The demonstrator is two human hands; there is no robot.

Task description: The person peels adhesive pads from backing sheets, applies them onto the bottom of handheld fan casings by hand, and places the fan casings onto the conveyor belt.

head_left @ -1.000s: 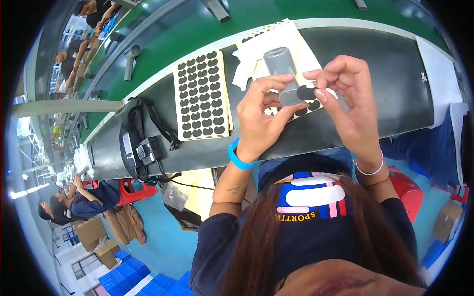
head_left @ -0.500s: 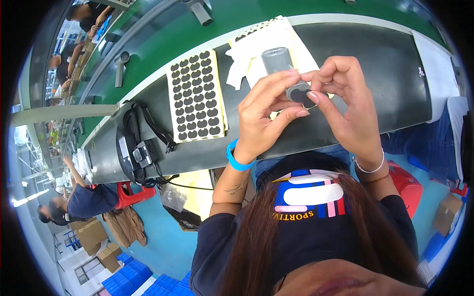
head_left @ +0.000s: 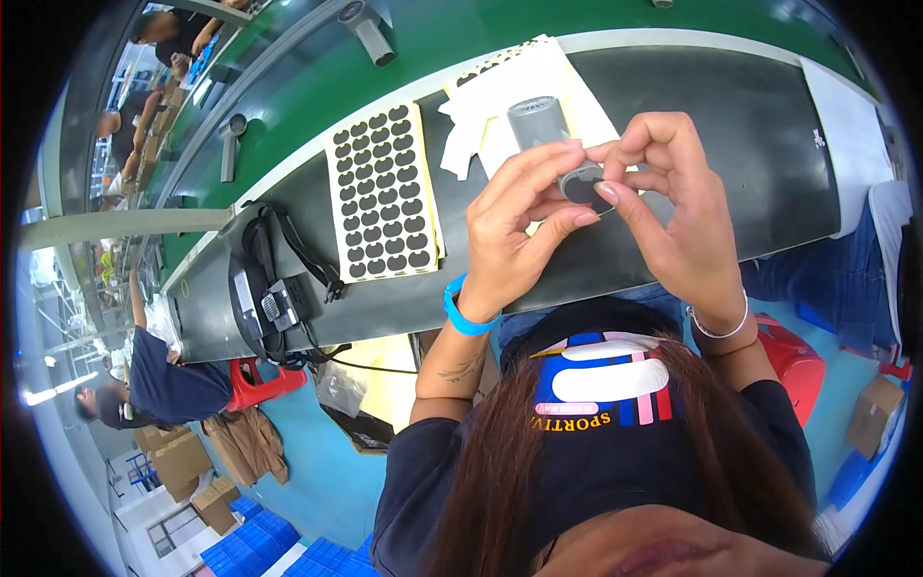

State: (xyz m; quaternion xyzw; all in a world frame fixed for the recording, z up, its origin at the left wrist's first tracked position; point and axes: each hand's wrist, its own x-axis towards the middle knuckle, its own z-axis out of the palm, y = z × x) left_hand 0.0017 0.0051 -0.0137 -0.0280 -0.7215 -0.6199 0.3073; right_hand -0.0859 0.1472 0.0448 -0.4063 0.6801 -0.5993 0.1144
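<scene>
My left hand is closed around a grey plastic housing with a rounded end, which faces me. A dark sticker lies over that end. My right hand pinches at the sticker's edge, thumb and forefinger touching the rim; the fingers partly hide it. Just behind my left fingers, a second grey housing with a slotted top rests on white and yellow backing paper. Left of my hands lies a sheet of dark round stickers in rows.
A black strap with a small device lies on the dark table at the left. Beyond runs a green conveyor carrying grey handheld parts. A seated co-worker is at the left; a red stool stands at the right.
The sticker now sits flatter over the housing's end, with my hands almost in place. Grey parts on the conveyor have shifted slightly left. The co-worker at the left has moved an arm.
</scene>
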